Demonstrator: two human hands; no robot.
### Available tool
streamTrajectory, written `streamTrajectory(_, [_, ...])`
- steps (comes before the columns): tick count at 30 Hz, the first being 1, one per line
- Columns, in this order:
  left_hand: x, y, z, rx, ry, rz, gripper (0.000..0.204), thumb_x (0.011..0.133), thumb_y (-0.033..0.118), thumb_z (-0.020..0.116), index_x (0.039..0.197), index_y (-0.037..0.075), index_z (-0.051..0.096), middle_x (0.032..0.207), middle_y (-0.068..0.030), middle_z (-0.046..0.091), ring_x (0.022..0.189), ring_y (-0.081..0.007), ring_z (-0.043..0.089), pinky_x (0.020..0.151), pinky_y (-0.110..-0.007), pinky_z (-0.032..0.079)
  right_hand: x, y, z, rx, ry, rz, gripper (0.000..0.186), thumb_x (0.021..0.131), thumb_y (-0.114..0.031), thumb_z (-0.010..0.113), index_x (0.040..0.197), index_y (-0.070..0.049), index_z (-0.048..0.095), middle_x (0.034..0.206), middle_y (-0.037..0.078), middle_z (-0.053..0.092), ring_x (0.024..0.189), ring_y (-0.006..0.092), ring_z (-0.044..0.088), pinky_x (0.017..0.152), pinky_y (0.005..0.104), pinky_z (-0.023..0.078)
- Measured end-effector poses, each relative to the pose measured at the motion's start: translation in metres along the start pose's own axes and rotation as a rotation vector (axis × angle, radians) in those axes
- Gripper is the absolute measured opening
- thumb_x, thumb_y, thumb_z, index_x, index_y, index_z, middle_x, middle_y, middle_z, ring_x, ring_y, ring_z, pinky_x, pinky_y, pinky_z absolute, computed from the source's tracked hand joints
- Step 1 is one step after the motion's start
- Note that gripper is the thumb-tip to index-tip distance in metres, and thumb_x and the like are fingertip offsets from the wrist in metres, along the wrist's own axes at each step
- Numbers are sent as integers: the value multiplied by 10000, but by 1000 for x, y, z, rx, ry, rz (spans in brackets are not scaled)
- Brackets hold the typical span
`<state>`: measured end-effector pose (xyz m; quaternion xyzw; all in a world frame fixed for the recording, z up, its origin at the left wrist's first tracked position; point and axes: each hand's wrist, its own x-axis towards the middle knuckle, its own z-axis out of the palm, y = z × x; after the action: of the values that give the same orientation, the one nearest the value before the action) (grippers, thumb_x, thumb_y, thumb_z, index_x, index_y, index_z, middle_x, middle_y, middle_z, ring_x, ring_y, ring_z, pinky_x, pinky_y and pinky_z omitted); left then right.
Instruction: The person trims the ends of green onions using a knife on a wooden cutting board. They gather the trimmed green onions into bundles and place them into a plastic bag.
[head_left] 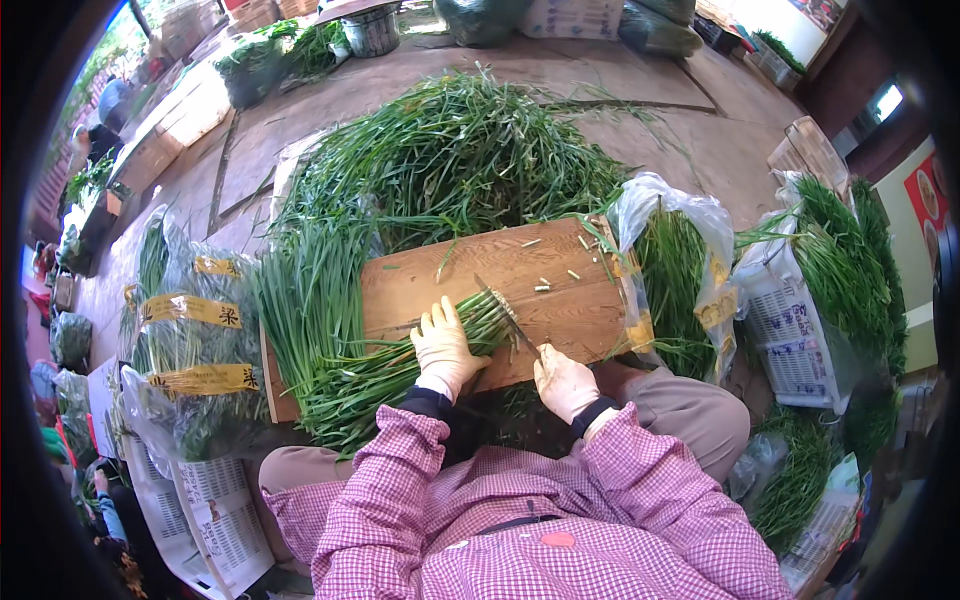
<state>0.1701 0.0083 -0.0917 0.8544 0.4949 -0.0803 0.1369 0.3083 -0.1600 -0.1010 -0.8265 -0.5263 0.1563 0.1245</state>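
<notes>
My left hand [446, 346], in a pale glove, is closed over a bundle of green garlic chives [365, 385] and holds it down on a wooden board [430, 280]. The pale stem ends point to the upper right. In my right hand [565, 384], also gloved, is a knife [514, 322], its blade lying across those stem ends. Short cut stem pieces [542, 288] are scattered over the board's right side. More long chives [310, 290] lie along the board's left edge. The knife handle is mostly hidden in my fist.
Beyond the board rises a large heap of loose chives [450, 150]. Plastic-wrapped bundles with yellow tape [200, 312] stand at left. To the right are a bag of greens [672, 270] and a white crate [790, 335]. A bucket [371, 32] stands at the back.
</notes>
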Motion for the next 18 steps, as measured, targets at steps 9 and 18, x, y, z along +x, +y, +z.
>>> streamTrajectory(9, [5,-2,13,51,37,25,1174,583,498,925,1494,48,338,1327,-136,552,1243,-327,535,992,-495,439,-6,-5,-16,-43,-35,-2,250,992,-229,556,1139,-47,646,921,131,704,759,318,704,636,427,578])
streamTrajectory(18, [9,-4,17,85,42,60,1097,601,522,903,1455,60,390,1288,-138,553,1206,-327,549,965,-493,442,-19,-11,-21,-57,-17,31,169,1002,-216,543,1053,-69,609,802,104,657,622,281,696,538,403,561])
